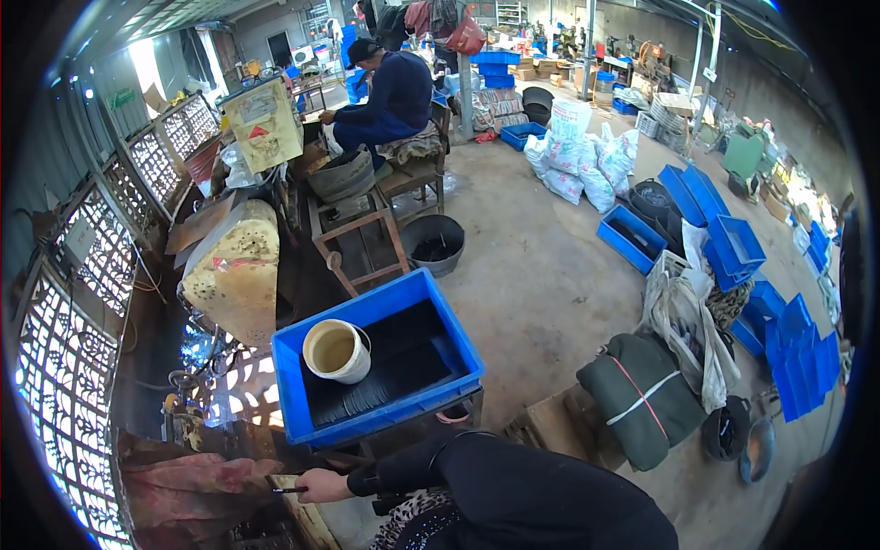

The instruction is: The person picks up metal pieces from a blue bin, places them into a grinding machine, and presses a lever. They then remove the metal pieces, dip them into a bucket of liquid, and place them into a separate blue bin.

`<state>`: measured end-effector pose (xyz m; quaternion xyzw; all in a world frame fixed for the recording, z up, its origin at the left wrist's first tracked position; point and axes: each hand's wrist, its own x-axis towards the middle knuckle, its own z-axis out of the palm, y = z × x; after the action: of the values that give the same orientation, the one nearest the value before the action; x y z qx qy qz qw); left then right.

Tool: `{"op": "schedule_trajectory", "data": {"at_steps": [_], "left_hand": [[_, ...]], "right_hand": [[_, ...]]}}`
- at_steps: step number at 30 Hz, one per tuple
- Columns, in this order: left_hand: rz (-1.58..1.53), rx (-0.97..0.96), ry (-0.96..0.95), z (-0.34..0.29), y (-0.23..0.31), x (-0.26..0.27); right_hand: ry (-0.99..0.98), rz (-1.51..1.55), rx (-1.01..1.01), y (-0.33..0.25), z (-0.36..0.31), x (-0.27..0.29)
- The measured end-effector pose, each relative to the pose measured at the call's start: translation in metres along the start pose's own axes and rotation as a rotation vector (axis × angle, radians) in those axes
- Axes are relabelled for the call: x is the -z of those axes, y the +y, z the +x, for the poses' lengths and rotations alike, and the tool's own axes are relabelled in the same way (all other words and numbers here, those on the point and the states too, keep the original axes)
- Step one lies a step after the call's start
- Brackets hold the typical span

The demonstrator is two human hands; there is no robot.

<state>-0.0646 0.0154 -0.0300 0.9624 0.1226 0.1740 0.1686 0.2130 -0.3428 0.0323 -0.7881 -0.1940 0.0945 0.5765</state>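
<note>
My right hand (323, 486) reaches leftward at the lower edge, its arm in a black sleeve. Its fingers are closed on a thin dark strip (290, 490), whose exact kind I cannot make out. Beneath the strip is a pale board or block (316, 518), next to a stained reddish cloth (197, 490). Just beyond the hand stands a blue plastic crate (380, 417). Dark thin pieces (367, 396) lie in it, partly in a neat row, along with a cream bucket (337, 352). My left hand does not show.
A worn machine housing (236, 275) stands at left by a lattice window. Ahead are a wooden stool frame (367, 252), a black tub (434, 246) and a seated person (390, 101). To the right lie a strapped green bundle (642, 401), white sacks (582, 160) and several blue crates.
</note>
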Motion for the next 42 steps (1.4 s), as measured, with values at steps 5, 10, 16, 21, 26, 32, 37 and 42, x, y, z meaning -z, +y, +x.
{"op": "schedule_trajectory", "data": {"at_steps": [5, 10, 16, 21, 26, 32, 37, 42], "left_hand": [[0.011, -0.088, 0.008, 0.001, 0.010, 0.002], [0.010, -0.044, 0.006, 0.002, 0.007, 0.003], [0.028, 0.002, 0.000, -0.001, -0.010, -0.006], [0.133, -0.137, 0.002, -0.002, -0.019, -0.008], [0.198, -0.232, 0.013, 0.002, -0.022, -0.011], [-0.046, -0.042, 0.033, -0.002, -0.017, -0.008], [-0.087, -0.037, 0.059, -0.002, -0.005, -0.002], [0.067, 0.013, 0.066, -0.008, -0.008, -0.004]], "right_hand": [[0.047, -0.066, -0.115, -0.009, -0.009, 0.002], [0.045, -0.121, -0.155, 0.005, -0.002, -0.007], [-0.074, -0.173, -0.112, 0.008, -0.004, -0.011], [-0.063, -0.165, -0.111, 0.008, -0.004, -0.012], [-0.123, -0.234, -0.077, 0.019, -0.005, -0.011], [-0.144, -0.292, -0.078, 0.018, -0.004, -0.013], [-0.108, -0.274, -0.071, 0.003, -0.004, -0.016], [-0.171, -0.231, -0.026, -0.018, -0.011, -0.024]]}}
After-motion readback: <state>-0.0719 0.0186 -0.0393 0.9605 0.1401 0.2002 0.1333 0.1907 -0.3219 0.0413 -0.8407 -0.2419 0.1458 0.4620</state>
